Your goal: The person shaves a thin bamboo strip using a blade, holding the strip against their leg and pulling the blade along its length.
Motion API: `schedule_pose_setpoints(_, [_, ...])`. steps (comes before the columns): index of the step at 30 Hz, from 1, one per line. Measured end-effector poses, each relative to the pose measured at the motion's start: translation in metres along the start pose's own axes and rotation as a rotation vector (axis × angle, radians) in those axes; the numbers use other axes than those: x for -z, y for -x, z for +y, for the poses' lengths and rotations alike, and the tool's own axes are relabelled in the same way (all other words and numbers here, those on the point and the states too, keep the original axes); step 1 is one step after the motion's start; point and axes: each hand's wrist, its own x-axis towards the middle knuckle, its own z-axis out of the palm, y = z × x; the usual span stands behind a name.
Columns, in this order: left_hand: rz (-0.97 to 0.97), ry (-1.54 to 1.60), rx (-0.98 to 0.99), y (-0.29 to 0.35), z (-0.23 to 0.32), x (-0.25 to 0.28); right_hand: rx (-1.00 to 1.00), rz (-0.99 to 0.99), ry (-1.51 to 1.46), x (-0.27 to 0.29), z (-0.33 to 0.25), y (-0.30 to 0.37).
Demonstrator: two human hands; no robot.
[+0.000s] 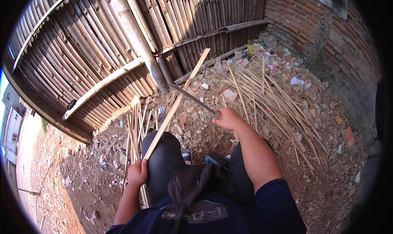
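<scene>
My left hand (138,172) is closed round the lower end of a long, pale bamboo strip (178,99), which slants up and away to the right across my left knee. My right hand (228,119) grips the handle of a long-bladed knife (192,98). Its dark blade points up and left, and near the tip it meets or crosses the strip; I cannot tell whether they touch. Beside my left leg lies a bundle of thin bamboo strips (133,129), partly hidden by the leg. A larger spread of split strips (278,105) lies on the ground to the right.
A bamboo slat wall (94,49) with a thick post (133,37) stands in front. At the far right rises a brick wall (305,17). Rubble and litter (262,51) cover the ground. Between my knees sits a small dark object (215,159).
</scene>
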Motion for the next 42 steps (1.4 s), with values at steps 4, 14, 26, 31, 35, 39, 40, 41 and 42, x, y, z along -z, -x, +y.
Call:
schedule_pose_setpoints(4, [0.0,0.003,-0.002,0.0,0.0,-0.002,0.025,0.029,-0.008,-0.004,0.005,-0.001])
schedule_pose_setpoints(14, [0.018,0.01,-0.022,0.0,-0.003,-0.006,0.021,0.011,-0.041,-0.01,0.009,-0.004])
schedule_pose_setpoints(26, [-0.001,0.03,0.016,-0.001,0.002,-0.004,0.057,0.059,-0.046,-0.004,0.003,-0.002])
schedule_pose_setpoints(31, [0.003,-0.052,-0.008,0.0,0.002,-0.003,-0.047,0.017,0.053,0.013,-0.012,0.006])
schedule_pose_setpoints(35, [0.006,-0.038,0.018,0.001,-0.001,-0.004,0.014,0.007,0.116,0.005,-0.011,0.011])
schedule_pose_setpoints(39, [0.017,-0.041,0.004,0.001,0.006,-0.001,0.008,-0.012,0.115,0.001,0.004,0.004])
schedule_pose_setpoints(40, [0.02,-0.039,-0.008,-0.001,0.008,0.001,-0.015,-0.037,0.113,0.004,0.0,0.001])
schedule_pose_setpoints(41, [0.027,-0.035,-0.009,-0.001,0.008,0.001,-0.011,-0.034,0.117,0.006,-0.004,0.001])
schedule_pose_setpoints(42, [0.021,-0.051,0.01,0.0,0.007,0.0,-0.022,-0.064,0.125,0.006,-0.008,0.004])
